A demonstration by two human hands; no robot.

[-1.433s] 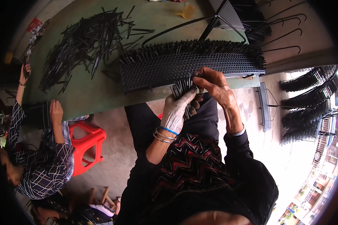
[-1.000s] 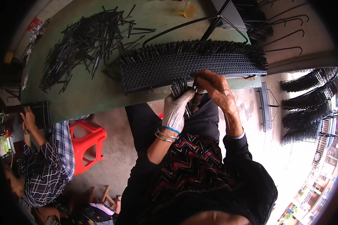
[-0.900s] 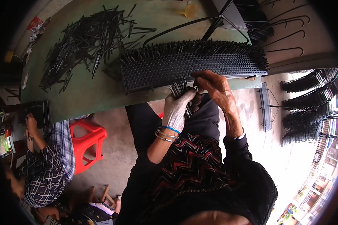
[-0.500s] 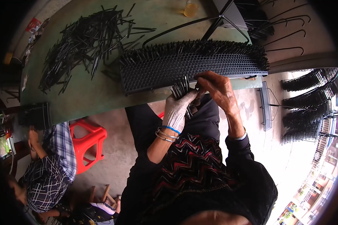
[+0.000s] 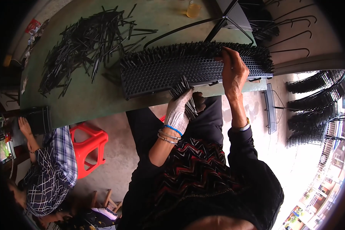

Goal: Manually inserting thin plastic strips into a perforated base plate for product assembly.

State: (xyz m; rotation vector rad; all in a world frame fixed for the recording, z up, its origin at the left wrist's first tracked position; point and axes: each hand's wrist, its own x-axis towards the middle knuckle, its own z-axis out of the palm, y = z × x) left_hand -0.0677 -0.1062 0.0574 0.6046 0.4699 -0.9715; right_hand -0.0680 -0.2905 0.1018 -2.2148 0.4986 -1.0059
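Note:
My left hand [image 5: 176, 111], in a pale glove with dark fingertips, is wrapped round a bundle of thin black sticks [image 5: 184, 87] at the table's near edge. My bare right hand [image 5: 234, 74] reaches over a long black panel full of round holes [image 5: 153, 78], its thumb and fingers pinched together at the upper rows. Whatever sits between those fingertips is too small to make out. Along the panel's far side, a dense band of black sticks [image 5: 168, 51] stands in the holes; the nearer holes show bare.
A loose pile of black sticks [image 5: 84, 46] lies on the green table [image 5: 76, 105]. Behind the panel are a bent black rod frame [image 5: 180, 28] and a glass of yellow drink [image 5: 193, 9]. A red stool [image 5: 90, 142] and a seated person [image 5: 50, 176] are at left; filled black racks [image 5: 310, 103] at right.
My right hand has left the bundle and moved up and right to the panel's upper rows. The left hand keeps its bundle, slightly lower. The person at left has raised a hand.

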